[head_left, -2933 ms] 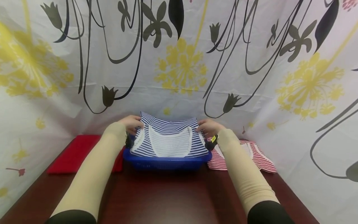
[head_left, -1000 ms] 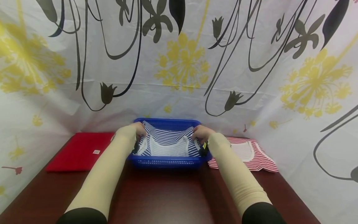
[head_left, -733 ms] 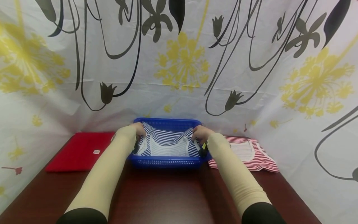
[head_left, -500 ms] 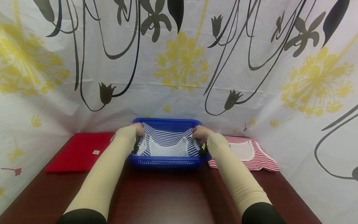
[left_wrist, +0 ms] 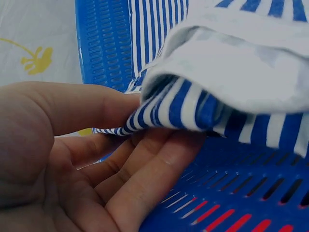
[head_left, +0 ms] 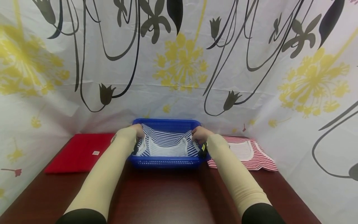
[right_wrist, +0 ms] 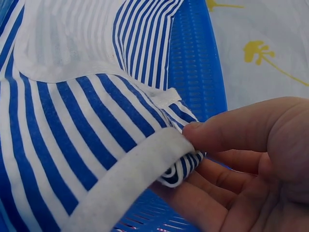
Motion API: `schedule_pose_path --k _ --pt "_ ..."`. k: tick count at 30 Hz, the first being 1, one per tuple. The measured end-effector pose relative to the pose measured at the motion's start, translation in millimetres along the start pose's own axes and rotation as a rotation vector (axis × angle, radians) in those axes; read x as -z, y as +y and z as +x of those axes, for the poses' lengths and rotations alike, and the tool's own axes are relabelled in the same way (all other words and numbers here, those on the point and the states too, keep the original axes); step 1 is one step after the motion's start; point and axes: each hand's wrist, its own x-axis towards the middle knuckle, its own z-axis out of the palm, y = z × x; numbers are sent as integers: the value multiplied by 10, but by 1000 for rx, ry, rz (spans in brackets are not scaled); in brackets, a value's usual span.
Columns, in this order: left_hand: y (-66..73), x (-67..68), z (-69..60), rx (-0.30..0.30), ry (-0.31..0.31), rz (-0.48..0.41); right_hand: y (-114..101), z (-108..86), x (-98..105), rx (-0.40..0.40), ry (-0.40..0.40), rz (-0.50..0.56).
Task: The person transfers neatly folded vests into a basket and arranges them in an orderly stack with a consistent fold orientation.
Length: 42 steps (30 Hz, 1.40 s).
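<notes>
A folded blue-and-white striped tank top (head_left: 167, 149) with white trim lies inside the blue perforated basket (head_left: 165, 161). At its left edge my left hand (head_left: 138, 130) pinches the cloth. In the left wrist view, the left hand (left_wrist: 63, 145) has its thumb over the striped fabric (left_wrist: 178, 104) and its fingers underneath. My right hand (head_left: 200, 133) grips the opposite edge. Seen from the right wrist, the right hand (right_wrist: 260, 145) holds a rolled fold beside the white trim (right_wrist: 130, 179), thumb on top. The underside of the garment is mostly hidden.
To the left, a folded red cloth (head_left: 75, 152) with a small white label lies on the dark brown table (head_left: 167, 196). A red-and-white striped garment (head_left: 251, 155) lies right of the basket. Behind hangs a flower-patterned curtain (head_left: 179, 102).
Since the earliest frame, both hands have lowered the tank top from above the basket down into it, uncovering the back rim. Over the last second, hands and garment have barely moved.
</notes>
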Motion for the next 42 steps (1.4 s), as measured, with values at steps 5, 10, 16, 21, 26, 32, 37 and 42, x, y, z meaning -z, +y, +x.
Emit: schedule_pose_path --k 5,10,16,21,26,32,37,42 --pt "18 -20 -50 77 -8 -111 -1 -7 3 6 -17 -1" --pt "50 -15 -113 25 8 -25 -1 -11 5 -9 -83 120" --pt "57 -2 -172 -22 12 28 -11 -70 30 -28 -88 92" --pt "46 12 -205 -22 17 -1 -45 -155 76 -32 -115 121" --pt "70 78 -298 -17 25 -59 -80 -211 143 -59 -124 177" --pt "116 149 -427 -64 57 -90 -138 -310 196 -60 -113 205" --pt "192 137 -466 -74 69 -192 -237 -377 177 -38 -69 204" --pt "313 75 -568 -82 -31 -304 -313 -315 98 -28 -115 278"
